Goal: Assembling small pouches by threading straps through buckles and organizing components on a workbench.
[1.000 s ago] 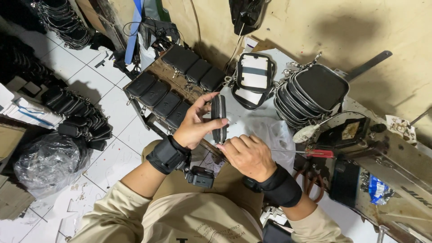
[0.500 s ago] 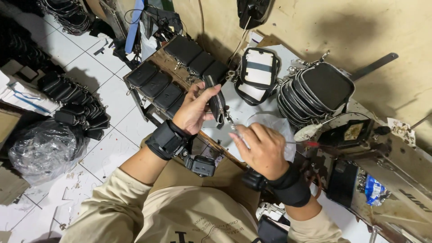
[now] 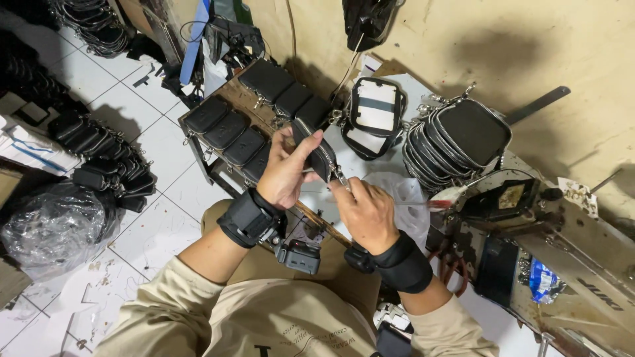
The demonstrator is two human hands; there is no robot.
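My left hand (image 3: pixel 286 170) grips a small black zip pouch (image 3: pixel 316 149) and holds it upright over the work table. My right hand (image 3: pixel 366 211) pinches the pouch's metal zip pull at its lower right end. Both wrists wear black straps, and a small black camera (image 3: pixel 299 256) hangs under the left one. Behind the held pouch, finished black pouches (image 3: pixel 242 119) lie in two rows on a wooden board.
An open black and white pouch (image 3: pixel 374 112) and a stack of zipped black pouches (image 3: pixel 456 142) sit at the back. A sewing machine (image 3: pixel 529 244) stands to the right. More black pouches (image 3: pixel 106 165) and a plastic bag (image 3: pixel 53 228) lie on the tiled floor at left.
My left hand has lifted and turned the pouch toward the back. My right hand has come off the table to the pouch's zip pull.
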